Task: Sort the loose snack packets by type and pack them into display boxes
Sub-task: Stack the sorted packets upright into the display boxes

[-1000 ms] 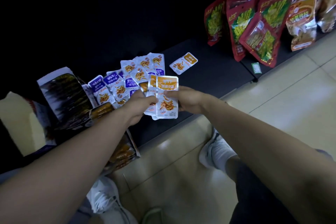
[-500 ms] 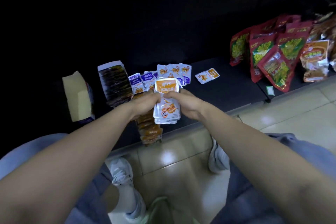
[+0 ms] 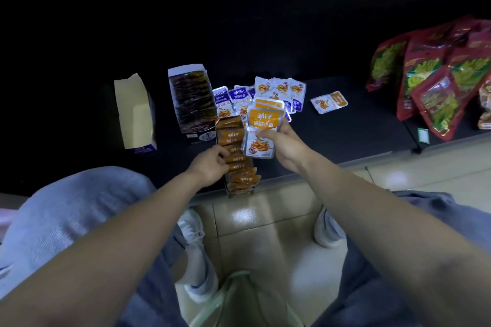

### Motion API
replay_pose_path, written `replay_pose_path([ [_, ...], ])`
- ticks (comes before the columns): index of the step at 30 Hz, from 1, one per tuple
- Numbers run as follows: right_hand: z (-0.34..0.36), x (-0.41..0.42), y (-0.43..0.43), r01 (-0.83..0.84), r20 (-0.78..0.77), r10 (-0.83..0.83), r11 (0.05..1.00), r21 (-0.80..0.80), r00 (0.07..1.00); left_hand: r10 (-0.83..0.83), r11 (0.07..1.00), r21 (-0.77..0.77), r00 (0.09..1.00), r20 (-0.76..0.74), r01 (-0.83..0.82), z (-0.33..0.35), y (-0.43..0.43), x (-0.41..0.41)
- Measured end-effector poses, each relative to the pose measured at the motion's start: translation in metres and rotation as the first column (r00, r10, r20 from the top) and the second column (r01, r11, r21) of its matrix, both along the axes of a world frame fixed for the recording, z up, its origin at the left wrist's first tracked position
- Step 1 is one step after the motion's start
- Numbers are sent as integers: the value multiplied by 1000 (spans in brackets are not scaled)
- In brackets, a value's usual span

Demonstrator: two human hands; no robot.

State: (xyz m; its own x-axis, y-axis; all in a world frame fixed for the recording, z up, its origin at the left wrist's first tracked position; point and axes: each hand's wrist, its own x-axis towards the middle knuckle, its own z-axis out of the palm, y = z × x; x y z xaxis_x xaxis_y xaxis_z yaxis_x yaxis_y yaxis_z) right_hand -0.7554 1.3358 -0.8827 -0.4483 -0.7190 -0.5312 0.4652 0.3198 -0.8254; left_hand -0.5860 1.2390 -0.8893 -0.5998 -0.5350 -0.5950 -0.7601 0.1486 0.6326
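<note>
The right hand [image 3: 282, 142] reaches forward from a nearly straight arm, palm turned left, above the front of the dark surface [image 3: 345, 135]. Its grip pinches a stack [image 3: 263, 127] of orange-and-white packets, thumb across the face and fingers behind. The stack stands upright in the air, just right of the orange box [image 3: 237, 158] and in front of the purple packets [image 3: 231, 98].

The left hand [image 3: 210, 164] is lower and nearer, knuckles up, wrist bent slightly inward. Its fingers are curled down onto the tops of the packets standing in a row in the orange box. In this dim view I cannot tell whether that grip pinches a packet or only touches the row.

The orange box runs from the loose pile to the front edge of the surface, its near end overhanging the floor [image 3: 279, 220]. Left of it stands the dark box [image 3: 191, 98], filled with dark packets. Further left stands the empty box [image 3: 134, 111]. A lone packet [image 3: 329, 102] lies flat to the right of the pile, with red bags [image 3: 430, 82] well beyond it.

Half a second ago both hands held the stack between them. Now the left hand has let go and dropped to the orange box, leaving the stack to the right hand alone. The lone packet has not moved.
</note>
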Motion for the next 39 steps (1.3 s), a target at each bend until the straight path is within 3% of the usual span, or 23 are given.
replay_pose_path([
  [10,-12,15,-12,-42,89,48,997,-69,995,-14,999,-30,998,-65,12,-8,-2,10],
  [16,-10,16,-14,12,150,13,986,-165,989,-128,991,-34,991,-46,127,-10,-1,14],
  [24,-8,15,-5,-83,139,111,978,-193,984,-99,995,-3,994,-41,98,-12,-1,13],
  [33,-18,24,2,-196,-41,195,980,-25,980,-4,999,34,1000,-23,5,-23,-5,17],
  [39,-27,26,1,-203,-56,201,979,-34,978,6,993,115,1000,10,-7,-24,1,10],
])
